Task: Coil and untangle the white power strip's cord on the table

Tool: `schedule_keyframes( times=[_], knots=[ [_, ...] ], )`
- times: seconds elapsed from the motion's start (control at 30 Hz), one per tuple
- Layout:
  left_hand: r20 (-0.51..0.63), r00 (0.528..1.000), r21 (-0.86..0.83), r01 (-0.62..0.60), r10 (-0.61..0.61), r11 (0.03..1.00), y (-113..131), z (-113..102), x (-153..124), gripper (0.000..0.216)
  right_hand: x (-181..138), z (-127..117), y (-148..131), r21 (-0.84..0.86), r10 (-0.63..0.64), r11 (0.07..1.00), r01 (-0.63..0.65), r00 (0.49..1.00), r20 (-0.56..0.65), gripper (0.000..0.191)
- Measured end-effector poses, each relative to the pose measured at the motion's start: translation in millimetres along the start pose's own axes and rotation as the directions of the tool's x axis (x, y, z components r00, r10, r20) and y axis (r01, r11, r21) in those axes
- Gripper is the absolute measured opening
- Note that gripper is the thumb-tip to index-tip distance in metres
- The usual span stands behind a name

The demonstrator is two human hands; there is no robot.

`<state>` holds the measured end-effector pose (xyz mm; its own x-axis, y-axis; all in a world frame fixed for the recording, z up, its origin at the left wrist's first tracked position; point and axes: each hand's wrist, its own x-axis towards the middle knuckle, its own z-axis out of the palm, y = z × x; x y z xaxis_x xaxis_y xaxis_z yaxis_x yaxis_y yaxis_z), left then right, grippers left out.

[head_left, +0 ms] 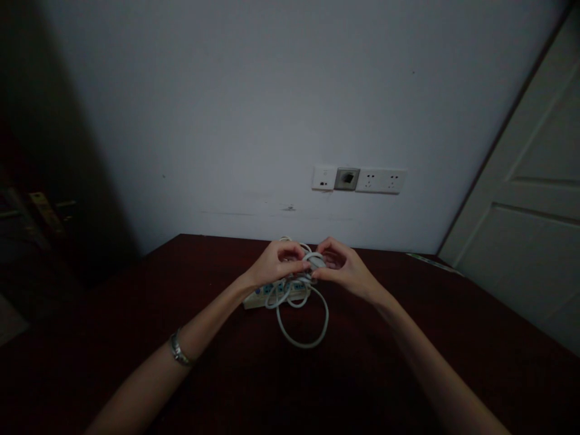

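Observation:
A white power strip lies on the dark red table, partly covered by its tangled white cord. Loops of the cord hang over the strip and spread toward me. Above the strip, my left hand pinches the cord between thumb and fingers. My right hand closes from the other side around the same bundle, where a pale piece that looks like the plug shows between the hands. Fingers and cord loops hide part of that piece.
Behind the table rises a pale wall with a row of wall sockets. A white panelled door stands at the right. Near the table's far right edge lies a thin flat strip. The left side is dark.

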<state>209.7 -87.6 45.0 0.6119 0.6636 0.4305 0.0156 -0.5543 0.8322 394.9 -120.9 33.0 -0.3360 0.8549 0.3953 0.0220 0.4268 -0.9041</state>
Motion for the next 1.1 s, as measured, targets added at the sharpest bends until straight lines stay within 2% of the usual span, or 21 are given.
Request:
schedule_keyframes(
  times=[0.27,0.43,0.53,0.6,0.83,0.9,1.03,1.1],
  knots=[
    [0.049,0.999,0.063,0.003,-0.006,0.998,0,1,1,0.027,-3,5,-6,-0.128,0.026,0.991,-0.027,1.0,-0.011,0.039],
    [0.021,0.999,0.041,-0.028,0.028,0.999,-5,0,3,0.028,-2,1,-4,-0.024,0.043,0.999,-0.042,0.998,0.05,0.037],
    [-0.003,0.999,0.025,-0.049,0.049,0.999,-7,-1,4,0.028,-1,-3,-4,0.03,0.012,0.999,-0.014,0.997,0.083,0.032],
    [-0.014,0.997,0.048,-0.073,0.073,0.996,-6,-2,3,0.028,0,-3,-4,0.029,-0.017,0.999,0.015,0.997,0.073,0.03],
    [-0.061,0.981,0.288,-0.158,0.183,0.944,-2,3,-1,0.028,2,1,3,-0.001,-0.05,0.999,0.05,0.998,-0.028,0.022],
    [-0.074,0.979,0.297,-0.162,0.192,0.941,-5,4,-1,0.029,3,1,3,-0.003,-0.041,0.999,0.041,0.999,-0.034,0.022],
    [-0.136,0.978,0.185,-0.13,0.156,0.974,-11,1,1,0.017,3,-5,1,-0.003,-0.025,1.0,0.025,0.997,-0.077,0.023],
    [-0.124,0.976,0.228,-0.149,0.18,0.962,-14,-3,1,0.021,2,-9,-1,0.0,-0.019,1.0,0.019,0.995,-0.093,0.023]
  ],
)
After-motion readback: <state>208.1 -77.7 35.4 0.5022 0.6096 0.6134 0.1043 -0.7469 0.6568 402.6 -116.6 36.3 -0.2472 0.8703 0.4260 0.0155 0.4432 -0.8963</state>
